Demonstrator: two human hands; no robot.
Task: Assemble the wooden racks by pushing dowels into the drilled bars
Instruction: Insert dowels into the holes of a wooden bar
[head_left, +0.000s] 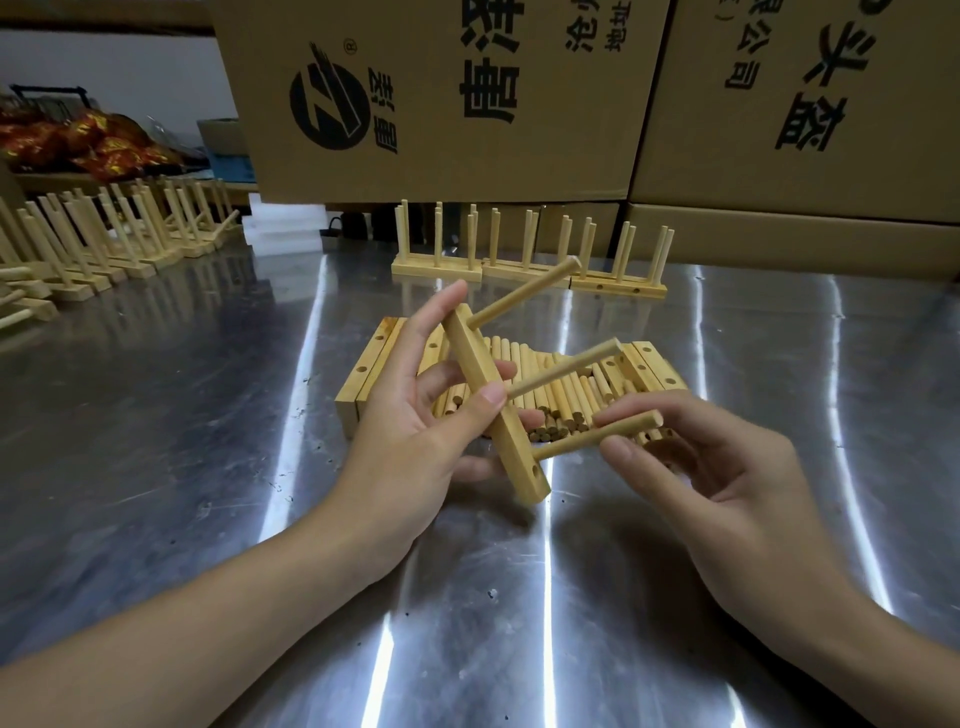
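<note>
Printed cardboard boxes (467, 104) stand along the far edge of the metal table (156, 441). A row of finished racks (104, 239) occupies the far left of the table. Three more racks (530, 260) stand upright at centre rear, just in front of the boxes. A heap of loose dowels (561, 395) lies at mid-table between two stacks of drilled bars (363, 374), one stack on each side.

The left hand (410, 431) holds the working bar (498, 415) tilted above the heap. Its grip is clamped on this bar, thumb across the front face and fingers behind. Two seated dowels (566, 366) project from the bar toward the right. The right hand (727, 467) has its grip clamped on a third dowel (597, 434), pinched between thumb and forefinger, with the dowel's end at the bar. One open hole (535, 472) shows near the bar's lower end.
</note>
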